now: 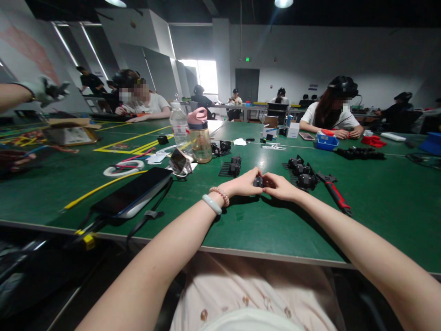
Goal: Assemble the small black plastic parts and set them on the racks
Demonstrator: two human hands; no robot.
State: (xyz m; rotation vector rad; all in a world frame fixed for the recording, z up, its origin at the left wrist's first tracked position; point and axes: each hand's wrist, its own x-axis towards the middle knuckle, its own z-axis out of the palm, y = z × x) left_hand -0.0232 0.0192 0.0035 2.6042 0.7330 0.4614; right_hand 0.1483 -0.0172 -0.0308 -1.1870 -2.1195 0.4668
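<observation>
Both of my hands meet over the green table (237, 218), fingers closed around a small black part (257, 182). My left hand (245, 182), with a beaded bracelet and a pale bangle at its wrist, grips it from the left. From the other side my right hand (280, 186) pinches the same part. Fingers cover much of it, so its exact kind is unclear. Just beyond my left hand lies a black part with thin prongs (231, 167). A group of similar black parts (302, 172) sits past my right hand, beside a red-and-black adjustable wrench (334, 192).
A large phone-like device (132, 193) lies at the left near the table edge. Behind it stand a pink-lidded bottle (200, 140) and a clear plastic bottle (179, 126). A blue box (326, 141) is at the far right. Other people sit across the table; a gloved hand (48, 92) reaches in at left.
</observation>
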